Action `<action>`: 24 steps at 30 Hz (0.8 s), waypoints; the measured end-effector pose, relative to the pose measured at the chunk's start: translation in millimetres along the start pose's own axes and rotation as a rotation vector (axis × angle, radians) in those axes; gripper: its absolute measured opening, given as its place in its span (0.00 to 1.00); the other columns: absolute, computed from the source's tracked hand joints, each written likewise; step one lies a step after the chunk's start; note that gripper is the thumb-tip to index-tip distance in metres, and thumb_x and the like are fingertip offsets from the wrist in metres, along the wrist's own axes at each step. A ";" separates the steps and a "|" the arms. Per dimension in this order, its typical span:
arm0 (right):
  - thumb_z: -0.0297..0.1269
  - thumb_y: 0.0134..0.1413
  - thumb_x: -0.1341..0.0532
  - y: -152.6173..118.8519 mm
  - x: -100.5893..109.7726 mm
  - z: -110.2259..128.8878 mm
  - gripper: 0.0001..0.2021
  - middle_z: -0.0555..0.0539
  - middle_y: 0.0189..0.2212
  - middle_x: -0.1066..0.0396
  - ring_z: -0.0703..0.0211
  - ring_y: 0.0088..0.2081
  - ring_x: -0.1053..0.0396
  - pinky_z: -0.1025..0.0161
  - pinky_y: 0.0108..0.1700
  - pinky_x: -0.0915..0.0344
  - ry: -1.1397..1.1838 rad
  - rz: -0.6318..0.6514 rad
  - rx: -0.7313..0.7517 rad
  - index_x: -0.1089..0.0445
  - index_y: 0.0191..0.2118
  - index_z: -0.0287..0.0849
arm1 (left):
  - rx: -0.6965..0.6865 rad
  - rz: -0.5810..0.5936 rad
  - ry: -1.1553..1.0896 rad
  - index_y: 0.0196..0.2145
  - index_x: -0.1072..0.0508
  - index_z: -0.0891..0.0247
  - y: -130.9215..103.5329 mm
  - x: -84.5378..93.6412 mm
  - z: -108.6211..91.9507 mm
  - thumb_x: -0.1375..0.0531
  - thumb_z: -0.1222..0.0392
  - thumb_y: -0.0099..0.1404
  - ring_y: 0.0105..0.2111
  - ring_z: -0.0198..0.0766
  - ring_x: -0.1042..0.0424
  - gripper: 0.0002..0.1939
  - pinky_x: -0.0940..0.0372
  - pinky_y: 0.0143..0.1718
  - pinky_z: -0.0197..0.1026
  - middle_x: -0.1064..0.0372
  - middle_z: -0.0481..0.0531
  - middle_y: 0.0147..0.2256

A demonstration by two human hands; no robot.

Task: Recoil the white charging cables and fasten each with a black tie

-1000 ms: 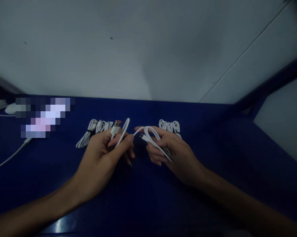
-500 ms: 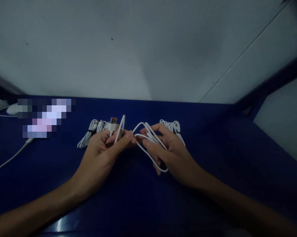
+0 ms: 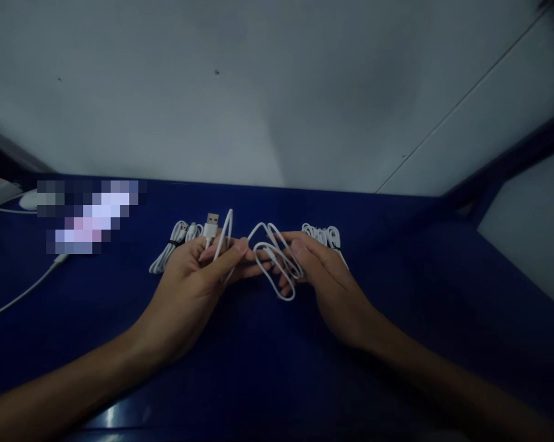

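A cable (image 3: 276,283) is spanning the gap between 2 hands over the counter (image 3: 277,374). The left hand (image 3: 189,279) is pinching a strand, its grip closed thumb against fingers; a plug (image 3: 210,229) is pointing up at its 1 o'clock, just beside a raised loop. The right hand's (image 3: 332,276) grip is curving loosely round more loops, which are hanging at its 9 o'clock; in this dim light, how firmly it is holding them is hard to tell. Tied bundles (image 3: 163,258) are lying at the left hand's 11 o'clock, and more coils (image 3: 334,235) at the right hand's 12 o'clock. A pixelated patch (image 3: 93,221) is glowing at the left hand's 10 o'clock, its lead (image 3: 32,285) running toward 8 o'clock.
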State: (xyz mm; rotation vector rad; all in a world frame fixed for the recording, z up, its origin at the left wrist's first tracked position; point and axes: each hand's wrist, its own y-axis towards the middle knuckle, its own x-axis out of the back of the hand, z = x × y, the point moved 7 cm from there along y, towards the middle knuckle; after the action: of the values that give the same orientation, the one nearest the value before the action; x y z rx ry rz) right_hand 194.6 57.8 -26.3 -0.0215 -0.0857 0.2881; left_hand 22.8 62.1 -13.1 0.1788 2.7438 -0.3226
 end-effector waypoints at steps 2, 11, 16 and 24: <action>0.53 0.81 0.47 -0.8 7.8 0.9 0.21 0.44 0.47 0.24 0.52 0.44 0.24 0.50 0.47 0.22 -0.118 -0.106 0.035 0.29 0.65 0.49 | -0.003 -0.004 -0.003 0.29 0.19 0.63 1.4 1.7 0.6 0.27 0.61 0.70 0.45 0.45 0.16 0.11 0.21 0.58 0.49 0.22 0.50 0.33; 0.32 0.74 0.38 -14.5 11.8 36.6 0.04 0.50 0.37 0.27 0.57 0.36 0.29 0.55 0.39 0.31 -0.412 -0.249 0.388 0.26 0.44 0.48 | -0.004 0.051 0.026 0.30 0.17 0.61 -0.4 -1.0 -4.5 0.30 0.60 0.73 0.49 0.45 0.17 0.11 0.21 0.56 0.45 0.21 0.52 0.35; 0.34 0.75 0.39 -7.5 6.5 25.2 0.08 0.49 0.40 0.25 0.56 0.38 0.29 0.56 0.39 0.32 -0.347 -0.107 0.287 0.22 0.47 0.49 | -0.017 0.035 0.025 0.29 0.18 0.61 0.9 -0.5 -7.5 0.28 0.61 0.71 0.48 0.47 0.16 0.10 0.21 0.55 0.46 0.21 0.52 0.34; 0.33 0.63 0.31 -7.5 6.4 17.3 0.08 0.50 0.38 0.24 0.58 0.31 0.28 0.57 0.35 0.29 -0.276 -0.107 0.152 0.28 0.44 0.48 | 0.015 -0.015 -0.003 0.28 0.19 0.62 4.1 3.8 -2.2 0.26 0.60 0.68 0.48 0.45 0.16 0.11 0.22 0.55 0.43 0.21 0.51 0.35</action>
State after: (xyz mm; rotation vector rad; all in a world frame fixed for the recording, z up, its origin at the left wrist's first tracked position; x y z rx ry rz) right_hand 201.3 52.6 -8.3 0.1738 -0.3382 0.1888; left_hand 19.2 67.0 -13.4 0.1614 2.7416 -0.3479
